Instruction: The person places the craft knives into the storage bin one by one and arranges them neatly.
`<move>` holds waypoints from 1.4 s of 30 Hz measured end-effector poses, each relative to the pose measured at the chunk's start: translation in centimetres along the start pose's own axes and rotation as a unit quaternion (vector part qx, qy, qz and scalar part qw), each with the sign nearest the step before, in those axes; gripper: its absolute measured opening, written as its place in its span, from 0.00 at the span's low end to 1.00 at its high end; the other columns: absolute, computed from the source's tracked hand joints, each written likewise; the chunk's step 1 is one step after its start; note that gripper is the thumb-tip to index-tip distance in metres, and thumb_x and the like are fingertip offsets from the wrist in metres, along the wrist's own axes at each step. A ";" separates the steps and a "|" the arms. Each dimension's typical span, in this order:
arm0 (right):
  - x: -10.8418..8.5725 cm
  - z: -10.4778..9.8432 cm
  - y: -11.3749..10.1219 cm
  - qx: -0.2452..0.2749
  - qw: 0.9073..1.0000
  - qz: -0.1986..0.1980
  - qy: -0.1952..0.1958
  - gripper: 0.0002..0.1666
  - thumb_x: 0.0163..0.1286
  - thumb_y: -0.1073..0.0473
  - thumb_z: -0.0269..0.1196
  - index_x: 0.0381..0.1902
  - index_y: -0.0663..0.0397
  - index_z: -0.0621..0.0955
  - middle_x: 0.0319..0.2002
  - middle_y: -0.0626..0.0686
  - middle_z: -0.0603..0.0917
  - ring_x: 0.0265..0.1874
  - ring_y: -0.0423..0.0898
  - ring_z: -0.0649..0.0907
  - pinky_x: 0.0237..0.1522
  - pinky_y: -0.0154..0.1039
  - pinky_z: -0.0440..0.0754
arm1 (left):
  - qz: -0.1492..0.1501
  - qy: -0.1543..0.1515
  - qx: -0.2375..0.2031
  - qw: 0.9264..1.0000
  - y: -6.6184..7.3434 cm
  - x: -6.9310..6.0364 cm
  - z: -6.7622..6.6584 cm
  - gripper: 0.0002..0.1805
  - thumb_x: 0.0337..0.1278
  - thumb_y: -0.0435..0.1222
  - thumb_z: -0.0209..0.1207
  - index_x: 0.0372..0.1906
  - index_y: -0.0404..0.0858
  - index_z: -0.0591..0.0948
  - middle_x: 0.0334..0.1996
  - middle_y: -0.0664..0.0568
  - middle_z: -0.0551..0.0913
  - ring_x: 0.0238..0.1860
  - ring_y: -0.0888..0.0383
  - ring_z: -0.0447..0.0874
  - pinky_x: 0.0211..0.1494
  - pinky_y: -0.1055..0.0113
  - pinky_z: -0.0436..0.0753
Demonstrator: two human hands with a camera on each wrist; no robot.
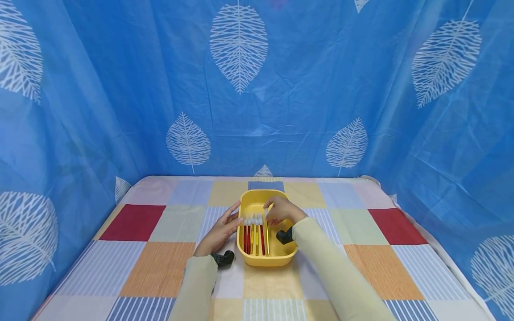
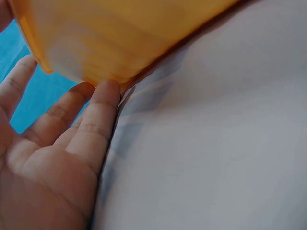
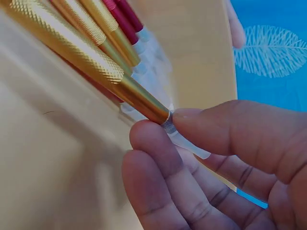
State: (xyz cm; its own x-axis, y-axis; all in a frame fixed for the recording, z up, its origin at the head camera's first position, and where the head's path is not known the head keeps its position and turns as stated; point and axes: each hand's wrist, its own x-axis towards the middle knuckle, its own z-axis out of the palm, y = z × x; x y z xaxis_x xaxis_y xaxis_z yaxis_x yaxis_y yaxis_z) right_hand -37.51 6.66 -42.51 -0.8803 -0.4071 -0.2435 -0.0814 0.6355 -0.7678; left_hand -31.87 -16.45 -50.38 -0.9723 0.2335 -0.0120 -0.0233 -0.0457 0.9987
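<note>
A yellow tray (image 1: 265,261) stands on the cloth with several capped craft knives in a row, some with red handles (image 1: 246,238) and some gold (image 1: 252,240). Over its right half, my right hand (image 1: 281,210) pinches the rightmost gold craft knife (image 3: 91,60) between thumb and fingers, near the clear cap (image 3: 192,145). The knife's knurled handle points toward the tray's near end. My left hand (image 1: 220,231) rests against the tray's outer left side. Its fingers (image 2: 98,112) are mostly straight, their tips at the lower wall (image 2: 120,38) in the left wrist view.
A patchwork cloth (image 1: 172,267) covers the table. Blue curtains (image 1: 281,102) with white leaf prints rise at the back and both sides. Black straps with a small device (image 1: 224,258) sit at the wrists. Bare tray floor (image 1: 281,249) shows right of the knives.
</note>
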 end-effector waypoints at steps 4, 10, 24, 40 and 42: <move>0.4 0.3 0.0 -0.011 1.000 0.016 0.004 0.24 0.72 0.73 0.69 0.63 0.70 0.79 0.30 0.59 0.89 0.24 0.46 0.88 0.35 0.41 0.92 | 0.000 0.002 -0.004 1.000 -0.1 0.0 0.0 0.39 0.83 0.36 0.57 0.89 0.45 0.55 0.83 0.31 0.59 0.82 0.34 0.62 0.83 0.39 0.62; 0.9 0.9 0.3 -0.026 0.999 0.038 0.005 0.20 0.71 0.73 0.68 0.60 0.67 0.81 0.27 0.58 0.89 0.22 0.45 0.85 0.27 0.35 0.84 | 0.003 -0.001 0.000 1.000 -0.1 0.0 0.1 0.40 0.83 0.35 0.56 0.89 0.44 0.54 0.83 0.30 0.60 0.81 0.34 0.63 0.82 0.39 0.64; 0.7 1.4 0.5 0.008 0.999 0.051 0.012 0.24 0.70 0.73 0.68 0.63 0.73 0.79 0.29 0.59 0.89 0.24 0.45 0.87 0.33 0.39 0.91 | 0.009 -0.007 0.004 1.000 0.1 -0.1 0.4 0.39 0.83 0.33 0.54 0.89 0.42 0.52 0.82 0.28 0.59 0.80 0.32 0.64 0.81 0.40 0.66; -0.6 -0.2 1.1 0.080 0.995 -0.010 0.055 0.22 0.80 0.65 0.63 0.66 0.71 0.80 0.41 0.64 0.89 0.38 0.58 0.91 0.44 0.47 0.93 | -0.009 0.013 0.001 1.000 0.1 -0.2 0.0 0.39 0.81 0.37 0.60 0.88 0.44 0.58 0.80 0.30 0.65 0.78 0.35 0.69 0.79 0.42 0.71; -0.9 -0.5 1.5 0.096 0.993 -0.021 0.061 0.21 0.81 0.65 0.62 0.66 0.71 0.80 0.45 0.66 0.89 0.41 0.62 0.91 0.46 0.49 0.93 | -0.008 0.018 0.013 1.000 0.3 -0.4 0.0 0.37 0.81 0.36 0.60 0.87 0.41 0.60 0.79 0.29 0.67 0.76 0.34 0.72 0.77 0.42 0.74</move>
State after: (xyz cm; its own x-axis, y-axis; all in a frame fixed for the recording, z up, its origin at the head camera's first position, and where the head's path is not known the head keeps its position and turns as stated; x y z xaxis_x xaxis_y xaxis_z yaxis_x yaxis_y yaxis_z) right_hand -37.06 8.33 -43.11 -0.9292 -0.3404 -0.1440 -0.0391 0.4779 -0.8776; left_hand -31.51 -16.59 -50.10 -0.9797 0.1987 -0.0284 -0.0325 -0.0179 0.9993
